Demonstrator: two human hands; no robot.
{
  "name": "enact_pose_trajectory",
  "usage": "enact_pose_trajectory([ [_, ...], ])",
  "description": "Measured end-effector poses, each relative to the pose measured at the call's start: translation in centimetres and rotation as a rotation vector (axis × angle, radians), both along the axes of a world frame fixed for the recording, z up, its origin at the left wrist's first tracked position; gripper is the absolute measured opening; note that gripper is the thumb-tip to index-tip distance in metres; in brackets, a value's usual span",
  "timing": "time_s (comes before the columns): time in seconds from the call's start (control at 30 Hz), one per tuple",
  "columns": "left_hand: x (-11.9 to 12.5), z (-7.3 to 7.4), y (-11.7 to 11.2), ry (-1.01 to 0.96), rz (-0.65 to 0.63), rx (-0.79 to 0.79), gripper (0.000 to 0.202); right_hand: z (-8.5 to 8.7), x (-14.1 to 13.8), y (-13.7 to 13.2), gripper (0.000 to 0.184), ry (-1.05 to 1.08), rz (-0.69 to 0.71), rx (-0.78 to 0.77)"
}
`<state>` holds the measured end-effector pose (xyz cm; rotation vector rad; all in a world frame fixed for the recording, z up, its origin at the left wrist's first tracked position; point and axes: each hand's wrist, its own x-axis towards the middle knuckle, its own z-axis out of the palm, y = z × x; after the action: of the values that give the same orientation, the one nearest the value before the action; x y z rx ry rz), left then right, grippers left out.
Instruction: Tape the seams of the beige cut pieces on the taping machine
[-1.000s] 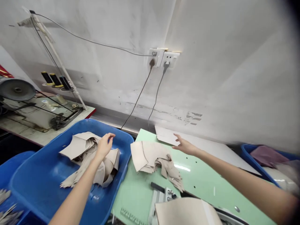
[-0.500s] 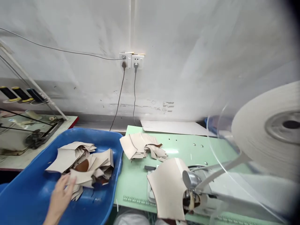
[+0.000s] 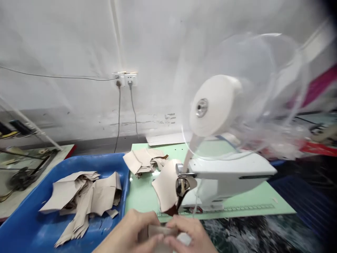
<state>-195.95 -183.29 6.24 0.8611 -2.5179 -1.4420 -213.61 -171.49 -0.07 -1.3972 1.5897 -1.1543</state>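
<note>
My left hand (image 3: 137, 228) and my right hand (image 3: 188, 230) are close together at the bottom of the view, in front of the green table. Between their fingers and thumbs they hold a beige leather piece (image 3: 162, 231), partly hidden by the fingers and blurred. Just beyond, another curved leather piece (image 3: 167, 186) with a brown underside stands at the head of a white machine (image 3: 229, 172). A white tape roll (image 3: 210, 105) sits between clear discs above that machine. To the left, a blue tub (image 3: 98, 158) contains several loose stacks of leather pieces (image 3: 102, 193).
A stack of leather pieces (image 3: 143, 160) lies on the green tabletop (image 3: 252, 196), which has a ruler strip (image 3: 244, 208) along its front edge. Thread cones (image 3: 21, 127) stand on a neighbouring table at far left. Two plugged cords hang from a wall socket (image 3: 131, 79).
My left hand has left the tub and come right, now holding a leather piece with my right hand, which was out of view. The camera has turned right, showing more of the machine.
</note>
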Motion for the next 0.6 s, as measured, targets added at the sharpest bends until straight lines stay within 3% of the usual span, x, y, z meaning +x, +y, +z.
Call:
enact_pose_trajectory([
  [0.07, -2.1, -0.5, -0.6, 0.039, 0.044, 0.035, 0.030, 1.1, -1.5, 0.5, 0.033, -0.159, -0.192, 0.071],
  [0.17, -5.0, -1.9, -1.7, 0.122, 0.104, 0.108, 0.041, 1.7, -4.0, 0.9, 0.040, -0.439, -0.335, 0.056],
  [0.3, -8.3, -3.6, -2.5, 0.140, 0.170, 0.187, 0.045, 0.0, -5.7, 0.6, 0.040, -0.658, -0.488, -0.035],
  [0.43, -9.7, -4.6, -3.2, 0.127, 0.216, 0.260, 0.046, -2.1, -5.9, -0.4, 0.039, -0.809, -0.532, -0.080],
  [0.6, -10.0, -5.5, -4.1, 0.123, 0.234, 0.245, 0.043, -2.9, -6.4, -1.6, 0.035, -0.938, -0.564, -0.120],
])
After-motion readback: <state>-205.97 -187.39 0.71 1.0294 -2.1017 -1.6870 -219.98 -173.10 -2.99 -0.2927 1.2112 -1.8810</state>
